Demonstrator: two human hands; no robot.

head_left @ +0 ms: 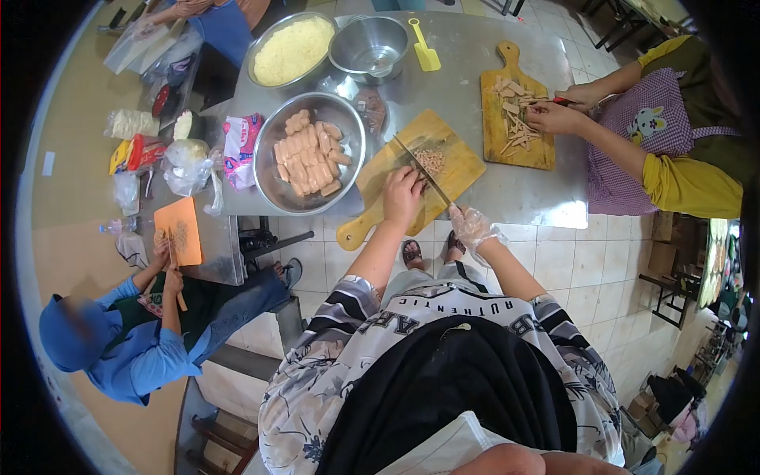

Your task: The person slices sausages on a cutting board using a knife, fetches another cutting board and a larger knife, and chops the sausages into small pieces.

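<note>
Diced sausage (432, 161) under the knife: cutting step, both hands at the board

Head view. Small pinkish pieces, apparently sausage, lay on the wooden cutting board (457, 176), just beyond the left fingertips and on the far side of the blade from them. Chopping appeared to be the step in hand, and seemed only partly done: many whole sausages (310, 158) lay in the metal bowl (349, 125), to the left of the left fingers and apart from them. As judged from this arrangement, the next stroke called for the left fingertips to be tucked back from the edge and for the blade to be kept steady over the pieces.

The right hand (473, 228), in a see-through glove, had its fingers closed round the handle of the knife (419, 165), whose blade ran obliquely forward past the left fingers. The left hand (402, 195) lay palm down over the board, fingers bent and close beside the blade; whether they gripped a piece could not be told. Both forearms reached forward from the body, converging at the board.
</note>
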